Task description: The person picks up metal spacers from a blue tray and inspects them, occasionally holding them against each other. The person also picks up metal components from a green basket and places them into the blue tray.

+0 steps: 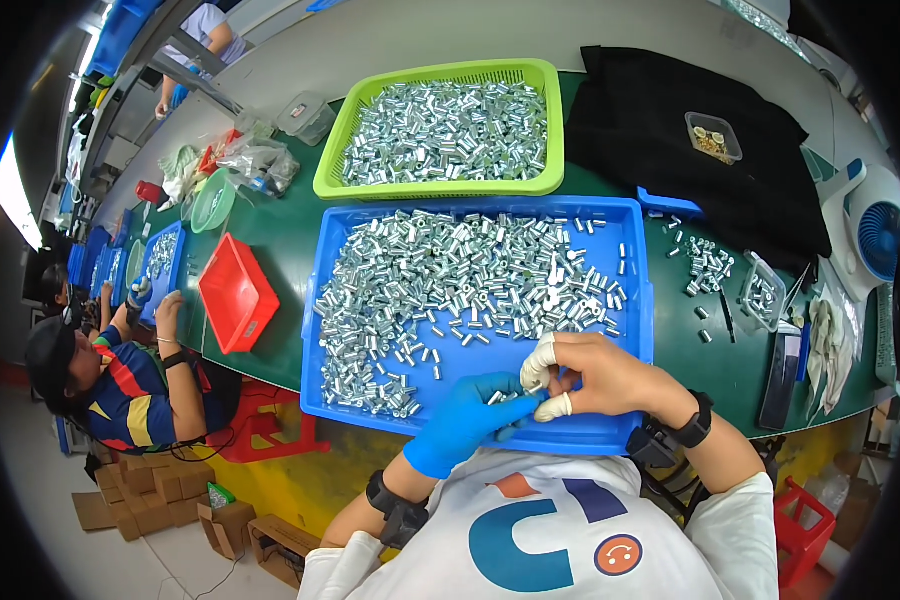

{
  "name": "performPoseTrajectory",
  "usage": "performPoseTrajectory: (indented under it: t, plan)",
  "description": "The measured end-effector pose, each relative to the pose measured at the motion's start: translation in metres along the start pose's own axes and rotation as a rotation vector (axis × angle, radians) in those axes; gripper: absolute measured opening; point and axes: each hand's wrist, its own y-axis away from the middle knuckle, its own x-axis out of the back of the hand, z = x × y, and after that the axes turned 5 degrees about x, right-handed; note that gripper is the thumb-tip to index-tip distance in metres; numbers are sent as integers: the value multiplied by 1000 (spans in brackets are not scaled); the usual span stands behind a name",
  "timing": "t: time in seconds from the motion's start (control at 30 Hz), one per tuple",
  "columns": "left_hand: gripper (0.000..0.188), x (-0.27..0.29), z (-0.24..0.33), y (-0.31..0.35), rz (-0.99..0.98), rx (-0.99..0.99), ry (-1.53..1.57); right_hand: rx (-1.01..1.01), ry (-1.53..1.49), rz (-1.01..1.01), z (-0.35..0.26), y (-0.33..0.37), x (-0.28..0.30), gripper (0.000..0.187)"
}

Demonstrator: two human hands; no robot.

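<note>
My left hand (478, 415), in a blue glove, is closed around a few small silvery metal sleeves (500, 397), some showing between thumb and fingers. My right hand (602, 376) wears pale finger cots and meets the left fingertips in a pinch; what lies between its fingers is mostly hidden. Both hands are over the near right part of a blue tray (480, 368). Loose metal sleeves (440, 265) lie heaped across the tray's far and left parts, with a few scattered toward its middle.
Beyond the tray stands a green basket (555, 130) full of sleeves. A red tray (235, 295) is at left. On the right are loose sleeves, a small clear box (763, 295), a phone (778, 380) and a fan (875, 235). A co-worker (135, 390) sits at far left.
</note>
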Motion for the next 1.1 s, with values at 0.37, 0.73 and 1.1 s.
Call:
performPoseTrajectory:
  t: [0.37, 0.73, 1.1]
  plan:
    - [21, -5, 6, -1, 65, -114, 123, 38, -5, 265, 0, 7, -9, 19]
    - [24, -20, 1, -8, 259, -5, 215, 261, 458, 497, 4, 9, -30, 24]
    - [25, -19, -3, -3, 186, -91, 137, 278, 473, 512, 1, 9, -34, 23]
